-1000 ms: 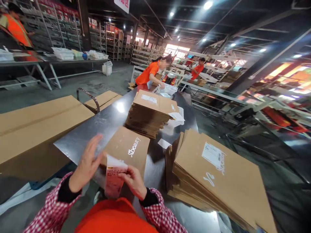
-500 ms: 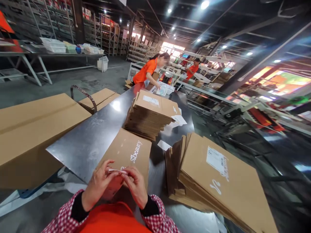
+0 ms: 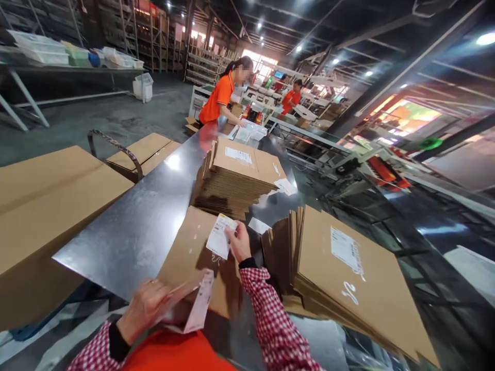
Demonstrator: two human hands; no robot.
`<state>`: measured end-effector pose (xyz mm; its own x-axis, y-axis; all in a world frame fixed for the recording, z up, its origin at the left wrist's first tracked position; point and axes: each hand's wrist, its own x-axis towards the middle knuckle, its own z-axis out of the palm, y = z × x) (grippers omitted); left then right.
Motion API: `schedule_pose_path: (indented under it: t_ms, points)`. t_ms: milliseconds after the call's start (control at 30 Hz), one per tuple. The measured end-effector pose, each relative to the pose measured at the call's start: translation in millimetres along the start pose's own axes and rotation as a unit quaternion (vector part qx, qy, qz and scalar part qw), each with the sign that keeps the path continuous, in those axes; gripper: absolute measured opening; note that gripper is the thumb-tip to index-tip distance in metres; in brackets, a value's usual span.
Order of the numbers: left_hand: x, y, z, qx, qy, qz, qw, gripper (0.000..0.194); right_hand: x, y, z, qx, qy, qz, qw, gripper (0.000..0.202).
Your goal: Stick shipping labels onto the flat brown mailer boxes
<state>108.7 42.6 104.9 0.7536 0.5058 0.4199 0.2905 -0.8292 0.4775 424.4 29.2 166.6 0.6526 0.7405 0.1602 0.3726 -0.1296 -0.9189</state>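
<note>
My right hand [image 3: 240, 243] pinches a white printed shipping label [image 3: 219, 237] by its right edge, over a flat cardboard carton [image 3: 178, 252] with white lettering. Whether the label touches the cardboard I cannot tell. Lower left, my left hand [image 3: 144, 308] is closed on a folded strip of labels [image 3: 200, 304], partly smeared by motion, in front of my orange apron. To the right leans a stack of flat cartons [image 3: 371, 288], its top one bearing a label. Another stack of flat cartons [image 3: 247, 167] stands beyond the carton, also labelled on top.
These things lie on a shiny metal table [image 3: 147, 226]. A white slip of paper [image 3: 259, 225] lies between the stacks. At left stand a large cardboard box [image 3: 58, 190] and a smaller box [image 3: 147, 149]. A co-worker in orange [image 3: 220, 98] leans over the table's far end.
My right hand has moved away from the left, up and forward over the carton, with a label now in it. My left hand has lowered slightly, the label strip hanging open. The view has shifted right.
</note>
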Motion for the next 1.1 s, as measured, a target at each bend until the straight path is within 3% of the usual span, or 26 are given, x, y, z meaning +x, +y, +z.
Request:
schedule_pose_path:
  t_ms: [67,133,267,333,400,500,567,633,700,800,867,967,1100]
  points:
    - [1.4,0.9,4.2,-0.023,0.008,0.010,1.000,0.031,9.7,13.5,10.7,-0.072,-0.083,0.000,0.994,0.040]
    - [3.4,1.6,9.8,-0.052,-0.002,0.000,0.999,0.026,10.0,21.9,19.9,-0.143,-0.120,-0.002,0.982,0.045]
    - [2.5,-3.2,18.6,-0.104,-0.031,-0.043,0.993,0.031,3.1,18.6,20.3,-0.295,-0.110,-0.016,0.949,0.077]
    - [0.6,-7.1,20.7,-0.127,-0.039,-0.056,0.990,0.035,-2.9,11.4,20.7,-0.408,-0.074,0.003,0.910,0.090]
    - [-1.0,-10.2,22.0,-0.146,-0.043,-0.062,0.986,0.036,-12.0,6.2,31.0,-0.481,-0.061,0.005,0.874,0.085]
    - [-1.9,-12.4,23.9,-0.165,-0.044,-0.081,0.982,0.034,-23.0,8.2,57.8,-0.485,-0.148,-0.082,0.858,0.066]
    - [-2.2,-12.3,25.3,-0.174,-0.047,-0.091,0.979,0.034,-20.7,14.7,64.4,-0.474,-0.186,-0.105,0.854,0.062]
    - [-3.5,-11.7,26.6,-0.183,-0.050,-0.102,0.977,0.036,-12.1,23.2,50.6,-0.488,-0.166,-0.050,0.855,0.060]
    - [-6.4,-11.3,28.5,-0.181,-0.038,-0.133,0.974,0.040,-7.2,33.2,20.4,-0.507,-0.109,0.045,0.854,0.060]
    - [-12.9,-12.0,33.8,-0.168,0.003,-0.212,0.963,0.048,-26.2,51.8,-24.6,-0.481,-0.032,0.135,0.866,0.061]
    - [-16.7,-12.3,38.2,-0.182,0.009,-0.253,0.950,0.051,-55.3,63.1,-37.6,-0.419,-0.025,0.121,0.900,0.058]
    - [-20.5,-11.1,41.2,-0.205,0.031,-0.285,0.936,0.053,-101.9,64.8,-33.2,-0.316,-0.019,0.071,0.946,0.055]
    - [-23.1,-2.4,27.8,-0.206,0.093,-0.305,0.925,0.066,-137.0,24.9,-31.2,-0.167,-0.003,0.043,0.985,0.060]
